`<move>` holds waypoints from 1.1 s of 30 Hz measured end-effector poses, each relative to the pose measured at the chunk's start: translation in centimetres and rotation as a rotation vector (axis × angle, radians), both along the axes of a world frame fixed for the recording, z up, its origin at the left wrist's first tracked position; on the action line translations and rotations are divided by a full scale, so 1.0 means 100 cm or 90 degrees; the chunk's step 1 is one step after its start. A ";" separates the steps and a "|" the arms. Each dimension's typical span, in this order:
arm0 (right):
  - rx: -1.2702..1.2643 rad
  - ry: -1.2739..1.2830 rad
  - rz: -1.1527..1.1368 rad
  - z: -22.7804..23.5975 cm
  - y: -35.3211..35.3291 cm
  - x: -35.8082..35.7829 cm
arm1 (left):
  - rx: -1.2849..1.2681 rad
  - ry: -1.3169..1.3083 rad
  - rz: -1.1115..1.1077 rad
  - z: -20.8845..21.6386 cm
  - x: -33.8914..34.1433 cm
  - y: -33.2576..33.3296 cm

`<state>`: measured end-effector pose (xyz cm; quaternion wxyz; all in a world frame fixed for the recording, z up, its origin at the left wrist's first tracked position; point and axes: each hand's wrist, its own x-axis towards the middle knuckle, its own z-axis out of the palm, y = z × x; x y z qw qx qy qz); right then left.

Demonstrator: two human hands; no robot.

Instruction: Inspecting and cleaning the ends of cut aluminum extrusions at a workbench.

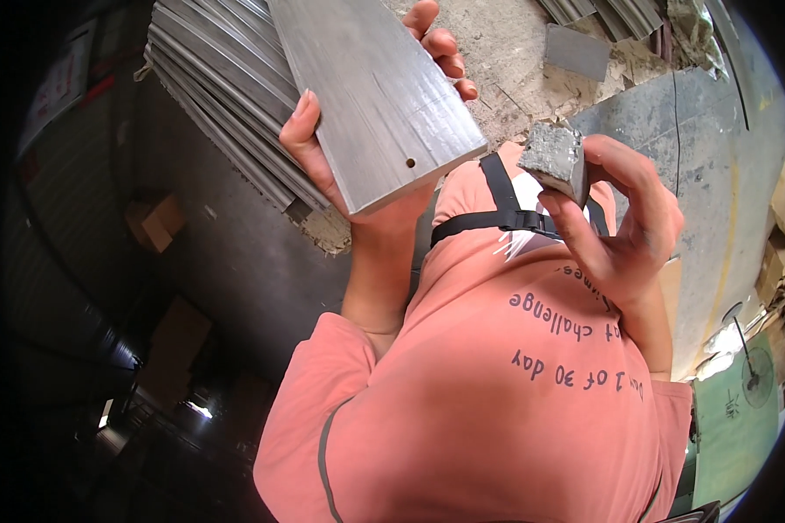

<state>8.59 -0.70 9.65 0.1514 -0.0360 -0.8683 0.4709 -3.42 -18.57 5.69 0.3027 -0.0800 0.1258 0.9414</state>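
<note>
A salmon-pink cotton T-shirt [462,418] with dark lettering fills the lower middle of the frame, a black strap [471,224] across its chest. At upper centre, the left hand [318,166] is clamped around a long, flat-faced grey metal bar [392,105] with a small round hole near its lower end. Right of centre, the right hand [632,213] pinches a small, rough-topped grey block [552,159] between thumb and fingers. Ridged grey metal lengths [227,96] lie stacked at upper left.
</note>
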 end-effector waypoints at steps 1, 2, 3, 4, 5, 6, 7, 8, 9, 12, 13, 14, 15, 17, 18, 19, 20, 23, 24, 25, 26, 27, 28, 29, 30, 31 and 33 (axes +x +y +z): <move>-0.015 -0.001 0.014 0.002 0.000 -0.001 | 0.003 -0.001 -0.004 0.000 -0.001 0.002; -0.031 -0.002 0.027 0.002 0.000 -0.001 | 0.003 -0.002 -0.005 0.003 0.000 0.004; -0.030 -0.003 0.025 0.003 -0.001 -0.003 | -0.010 -0.023 -0.002 0.008 0.000 0.007; -0.026 0.007 0.029 0.004 -0.002 -0.006 | -0.023 -0.045 0.000 0.010 0.000 0.009; -0.021 0.018 0.033 0.004 -0.003 -0.008 | -0.022 -0.047 -0.001 0.011 0.000 0.010; 0.002 0.021 0.040 0.003 -0.003 -0.009 | -0.020 -0.051 0.002 0.011 0.001 0.011; 0.004 0.020 0.039 0.003 -0.002 -0.007 | -0.018 -0.054 0.006 0.011 0.002 0.012; 0.026 -0.023 0.065 0.004 -0.002 -0.007 | -0.017 -0.055 0.006 0.009 0.002 0.012; 0.048 -0.065 0.092 0.005 -0.001 -0.006 | -0.035 -0.048 0.004 0.007 0.002 0.010; 0.013 -0.032 0.064 0.001 0.002 -0.002 | -0.043 -0.054 0.001 0.011 0.001 0.013; -0.014 -0.022 0.040 0.002 0.003 -0.001 | -0.034 -0.067 -0.001 0.013 0.001 0.013; -0.011 -0.037 0.068 0.008 0.009 0.001 | -0.032 -0.067 -0.001 0.011 0.002 0.013; -0.010 -0.037 0.068 0.010 0.008 -0.003 | -0.027 -0.064 0.001 0.008 0.003 0.012; -0.054 -0.005 0.058 0.012 0.002 -0.012 | -0.020 -0.062 0.000 0.007 0.003 0.013; -0.079 -0.028 0.076 0.010 0.000 -0.013 | -0.032 -0.073 0.002 0.010 0.003 0.014; -0.080 0.003 0.027 0.004 -0.006 -0.015 | -0.045 -0.084 0.004 0.011 0.003 0.015; -0.086 -0.042 0.045 0.003 -0.006 -0.012 | -0.046 -0.083 0.007 0.010 0.004 0.014; -0.101 -0.115 0.073 0.000 0.001 -0.001 | -0.032 -0.061 -0.003 0.008 0.005 0.012; -0.109 -0.145 0.079 -0.001 0.002 0.001 | -0.034 -0.058 -0.008 0.007 0.005 0.013; -0.109 -0.145 0.077 -0.002 0.001 0.002 | -0.036 -0.055 -0.013 0.007 0.005 0.013; -0.150 -0.105 0.052 -0.003 -0.001 0.002 | -0.035 -0.055 -0.013 0.008 0.006 0.014; -0.191 -0.064 0.026 -0.004 -0.002 0.001 | -0.030 -0.058 -0.013 0.009 0.005 0.014; -0.205 -0.041 0.012 -0.004 -0.005 -0.002 | -0.025 -0.060 -0.013 0.009 0.006 0.014; -0.204 -0.040 0.010 -0.002 -0.007 -0.004 | -0.024 -0.060 -0.015 0.009 0.005 0.015; -0.216 -0.072 0.009 0.000 -0.009 -0.006 | -0.021 -0.064 -0.009 0.008 0.006 0.016; -0.229 -0.103 0.008 0.001 -0.010 -0.007 | -0.018 -0.068 -0.002 0.007 0.006 0.017; -0.221 -0.102 0.020 -0.002 -0.010 -0.006 | -0.010 -0.045 -0.003 -0.002 0.005 0.014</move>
